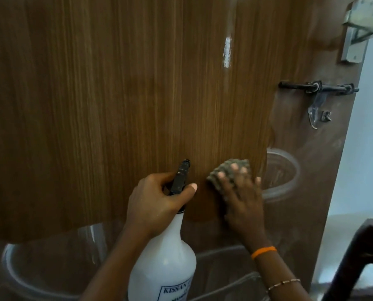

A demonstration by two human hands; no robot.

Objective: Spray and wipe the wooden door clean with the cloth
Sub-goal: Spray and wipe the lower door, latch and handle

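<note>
The wooden door [116, 94] fills most of the head view, with vertical grain and a bright glare streak in its upper right part. Its right edge runs down the right side of the view.

Left hand [157, 203]: the fingers are curled round the black trigger head [181, 177] of the spray bottle [166, 257], with the thumb laid across the front of the neck. The bottle body is white and translucent, upright, with blue lettering partly visible near the lower edge of the view. The nozzle points up and toward the door, close to its face; contact between nozzle and door cannot be determined.

Right hand [239, 196]: the fingers are extended and spread, pressing the cloth [229, 170] flat against the door. The cloth is grey and textured, bunched under the fingertips, just to the right of the nozzle. It lies in the lower middle part of the door, well below the hardware. An orange band [263, 252] and a thin beaded bracelet [284, 283] sit on the right wrist.

Door hardware, near the right edge: a pale metal handle plate [354, 33] at the upper corner and a dark sliding bolt [318, 88] below it.

A dark piece of furniture [359, 253] stands at the lower right corner of the view, beyond the door edge.
</note>
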